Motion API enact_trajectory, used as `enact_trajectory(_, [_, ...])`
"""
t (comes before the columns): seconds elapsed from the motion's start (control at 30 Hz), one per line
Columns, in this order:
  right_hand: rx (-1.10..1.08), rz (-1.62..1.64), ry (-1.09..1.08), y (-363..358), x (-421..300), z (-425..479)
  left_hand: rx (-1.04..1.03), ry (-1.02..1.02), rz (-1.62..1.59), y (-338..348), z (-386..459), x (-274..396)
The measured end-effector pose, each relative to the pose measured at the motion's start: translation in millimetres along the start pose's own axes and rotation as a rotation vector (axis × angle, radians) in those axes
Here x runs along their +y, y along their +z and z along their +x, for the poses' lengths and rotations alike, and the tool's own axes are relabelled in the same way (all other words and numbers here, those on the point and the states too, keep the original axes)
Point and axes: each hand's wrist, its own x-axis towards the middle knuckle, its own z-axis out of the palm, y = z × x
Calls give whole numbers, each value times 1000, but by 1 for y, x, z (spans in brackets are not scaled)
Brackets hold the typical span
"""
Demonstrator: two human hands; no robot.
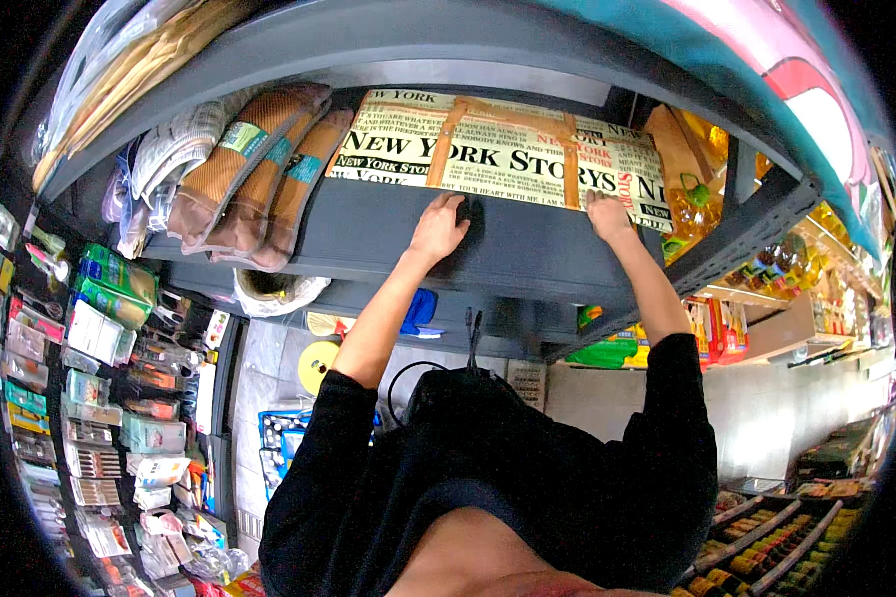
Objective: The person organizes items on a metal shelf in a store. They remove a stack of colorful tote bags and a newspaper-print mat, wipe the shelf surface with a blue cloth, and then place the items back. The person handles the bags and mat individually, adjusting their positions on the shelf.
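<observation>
A wide box or case with a newsprint pattern and brown strap-like bands [508,153] lies on a dark metal shelf [388,235]. My left hand [440,224] is at its front edge, left of the middle, fingers bent and apart; whether it touches the box is hard to tell. Near the box's front right part, my right hand [607,213] has its fingertips against the edge, and its grip cannot be made out. To the left of the box stand brown mesh-covered packs [231,175] with blue-green labels.
Folded grey textiles [183,142] sit at the shelf's left end. A perforated metal upright [747,224] borders the right side, with bottles of yellow oil [784,257] beyond. Packaged goods hang on a rack [93,388] at left. An upper shelf beam [448,33] arches overhead.
</observation>
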Motion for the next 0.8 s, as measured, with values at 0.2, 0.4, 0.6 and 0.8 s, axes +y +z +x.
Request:
enact_trajectory(0.2, [10, 369, 246, -33, 49, 14, 103, -132, -44, 16, 16, -6])
enact_trajectory(0.4, [447, 547, 328, -135, 54, -11, 165, -734, -1448, -20, 58, 13])
enact_trajectory(0.6, [740, 476, 199, -168, 10, -67, 258, -603, -1644, -38, 101, -7])
enact_trajectory(0.8, [678, 496, 160, -87, 13, -78, 67, -697, -1535, 22, 93, -6])
